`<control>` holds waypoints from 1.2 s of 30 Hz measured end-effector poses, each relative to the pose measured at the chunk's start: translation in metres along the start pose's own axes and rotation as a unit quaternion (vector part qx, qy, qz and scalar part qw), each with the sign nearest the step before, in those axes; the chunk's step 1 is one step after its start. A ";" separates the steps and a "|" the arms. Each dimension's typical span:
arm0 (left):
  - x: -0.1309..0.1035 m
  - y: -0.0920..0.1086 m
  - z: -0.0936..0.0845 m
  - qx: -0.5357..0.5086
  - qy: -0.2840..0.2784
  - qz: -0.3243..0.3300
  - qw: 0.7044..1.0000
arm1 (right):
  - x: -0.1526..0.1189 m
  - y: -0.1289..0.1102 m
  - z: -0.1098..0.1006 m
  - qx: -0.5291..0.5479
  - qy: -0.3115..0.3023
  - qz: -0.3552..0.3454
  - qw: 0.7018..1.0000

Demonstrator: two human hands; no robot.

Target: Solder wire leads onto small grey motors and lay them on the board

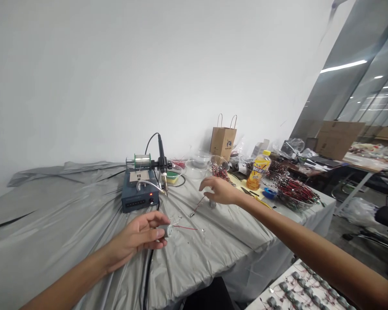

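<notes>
One motor (167, 231) in left hand (141, 233)

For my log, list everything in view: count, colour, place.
table: one, grey, centre
motor: one, grey, lower centre
soldering station: one, dark blue, table's left
iron: one, black, station's right
spool: one, silver, atop station
paper bag: one, brown, table's back
bowls: several, clear, table's back
bottle: one, orange, table's right
tape: one, blue, beside bottle
wires: many, red-black, table's right
other motors: many, grey, lower right
background clutter: uncounted, mixed, right
left hand: one, bare, around motor
right hand: one, bare, table's centre
</notes>
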State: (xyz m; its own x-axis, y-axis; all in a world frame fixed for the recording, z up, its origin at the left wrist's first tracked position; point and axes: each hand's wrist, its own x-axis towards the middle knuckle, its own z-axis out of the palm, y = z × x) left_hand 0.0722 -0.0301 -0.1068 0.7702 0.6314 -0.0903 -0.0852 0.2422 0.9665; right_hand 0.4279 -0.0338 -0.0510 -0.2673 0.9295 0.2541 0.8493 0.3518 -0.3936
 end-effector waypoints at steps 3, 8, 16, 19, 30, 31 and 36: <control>0.002 0.001 0.000 0.003 0.026 0.010 1.000 | 0.006 0.004 0.017 -0.027 -0.075 -0.056 0.995; 0.008 0.002 -0.001 -0.009 0.053 0.032 0.998 | 0.006 0.007 0.030 -0.044 -0.077 -0.085 0.992; -0.002 0.030 -0.016 0.046 -0.086 -0.009 0.995 | 0.054 -0.007 0.038 0.099 0.084 -0.049 0.990; -0.005 0.044 -0.017 0.053 -0.099 -0.010 0.994 | 0.079 -0.012 0.050 0.172 0.113 -0.026 0.978; -0.037 0.044 -0.083 0.057 -0.099 -0.056 0.992 | 0.074 -0.002 0.075 0.351 0.134 0.062 0.925; -0.040 0.045 -0.090 0.055 -0.092 -0.045 0.993 | 0.073 -0.002 0.073 0.351 0.142 0.063 0.924; -0.043 0.047 -0.096 0.077 -0.013 0.033 0.996 | 0.070 -0.009 0.066 0.340 0.193 0.072 0.918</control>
State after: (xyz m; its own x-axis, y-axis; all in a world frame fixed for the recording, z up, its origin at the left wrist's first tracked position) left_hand -0.0258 0.0246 -0.0807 0.7828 0.6219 -0.0215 -0.0395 0.0841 0.9957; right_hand 0.3714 0.0357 -0.0882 0.1178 0.9091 0.3995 0.3476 0.3391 -0.8742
